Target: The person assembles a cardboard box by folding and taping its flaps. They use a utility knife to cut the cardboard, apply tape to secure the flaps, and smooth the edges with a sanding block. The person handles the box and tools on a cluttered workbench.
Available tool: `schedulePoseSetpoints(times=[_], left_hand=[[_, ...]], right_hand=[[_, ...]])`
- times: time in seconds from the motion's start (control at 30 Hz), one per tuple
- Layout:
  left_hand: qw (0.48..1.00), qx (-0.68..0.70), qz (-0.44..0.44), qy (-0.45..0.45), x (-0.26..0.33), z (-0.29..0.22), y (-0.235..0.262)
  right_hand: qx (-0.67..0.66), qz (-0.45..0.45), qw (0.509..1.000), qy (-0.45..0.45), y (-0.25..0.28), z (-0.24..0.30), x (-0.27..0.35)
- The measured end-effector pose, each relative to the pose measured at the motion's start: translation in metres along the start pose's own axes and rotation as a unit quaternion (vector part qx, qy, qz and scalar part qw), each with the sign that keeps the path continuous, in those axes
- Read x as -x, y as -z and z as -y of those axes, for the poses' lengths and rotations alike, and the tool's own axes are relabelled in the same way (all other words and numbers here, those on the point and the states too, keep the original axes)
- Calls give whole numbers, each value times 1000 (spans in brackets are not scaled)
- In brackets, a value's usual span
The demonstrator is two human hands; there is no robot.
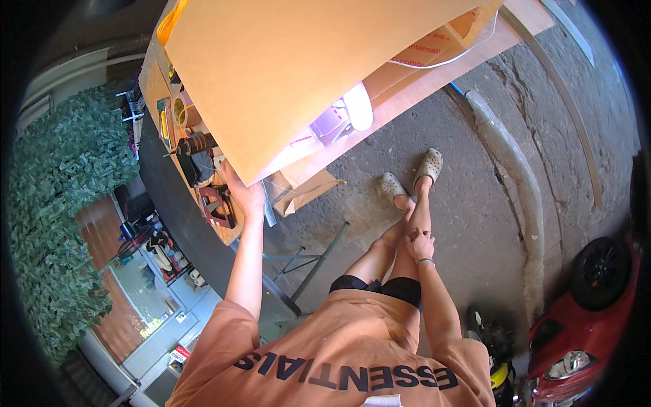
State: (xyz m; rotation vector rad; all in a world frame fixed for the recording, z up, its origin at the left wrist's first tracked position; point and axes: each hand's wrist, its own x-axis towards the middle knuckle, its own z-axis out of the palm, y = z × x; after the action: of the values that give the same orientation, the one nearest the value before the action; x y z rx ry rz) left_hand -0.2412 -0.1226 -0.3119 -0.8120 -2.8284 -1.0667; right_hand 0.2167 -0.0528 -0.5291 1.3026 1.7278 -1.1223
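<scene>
My left hand (247, 195) reaches to the corner of the table, by the lower corner of a large brown cardboard panel (251, 74). The panel covers part of this hand, and its fingers are mostly hidden. Close beside it lie a dark red tool with a frame-like handle (217, 206) and a dark ribbed spool (196, 143). Lower down on the right, my right hand (421, 245) is in front of my bare leg near the knee, its fingers curled in. Whatever it may hold is hidden. A thin band (425, 261) circles that wrist.
Under the panel shows a bright white rounded object (357, 107) in purplish light, with a white cable (441, 64) farther right. A folded brown paper piece (308, 191) hangs by the table edge. Metal table legs (319, 258) stand below. A red car (583, 339) is at right.
</scene>
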Motion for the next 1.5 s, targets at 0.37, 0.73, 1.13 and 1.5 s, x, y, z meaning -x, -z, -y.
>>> schedulePoseSetpoints(times=[0.37,0.73,1.13,1.5], left_hand=[[999,23,0,45,2,-7,-1],[999,12,-32,-1,-2,-18,-3],[997,58,-40,16,-2,-15,-6],[999,27,-43,-17,-3,-24,-5]], right_hand=[[21,8,1000,20,-1,-4,0],[26,10,1000,12,-10,-5,5],[31,20,999,-3,-10,3,9],[18,-36,999,31,-27,-8,9]])
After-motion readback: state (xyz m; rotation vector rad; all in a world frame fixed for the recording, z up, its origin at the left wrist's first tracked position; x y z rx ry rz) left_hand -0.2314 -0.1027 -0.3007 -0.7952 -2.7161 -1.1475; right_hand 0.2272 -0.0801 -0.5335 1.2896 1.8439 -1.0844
